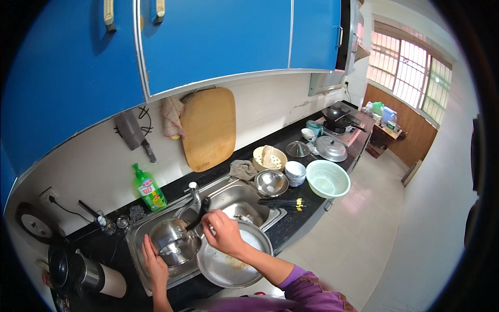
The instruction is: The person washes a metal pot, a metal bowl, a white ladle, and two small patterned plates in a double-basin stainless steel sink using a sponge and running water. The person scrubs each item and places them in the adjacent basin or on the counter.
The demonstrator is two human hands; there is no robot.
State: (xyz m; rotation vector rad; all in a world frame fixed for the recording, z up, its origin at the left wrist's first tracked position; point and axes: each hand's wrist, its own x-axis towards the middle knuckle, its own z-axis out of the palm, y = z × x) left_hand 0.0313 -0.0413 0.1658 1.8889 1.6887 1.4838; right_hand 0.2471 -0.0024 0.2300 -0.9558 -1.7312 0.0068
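A shiny stainless steel pot (176,241) with a black handle is tilted in the left sink basin. My left hand (154,259) lies flat along its left side, fingers extended. My right hand (222,230) is raised beside the black handle (200,214), its fingers curled; whether they hold anything is unclear. Beneath my right forearm a wide, shallow metal pan (234,265) with brownish residue rests over the sink's front edge. The faucet (195,191) stands behind the pot. Dark scraps lie in the right basin (249,206).
Behind the sink stands a green detergent bottle (148,189). Chopsticks (284,203), a metal bowl (271,183), stacked bowls (295,173) and a pale green basin (328,178) sit to the right. A thermal jug (101,275) is at left; blue cabinets (218,43) overhang the counter.
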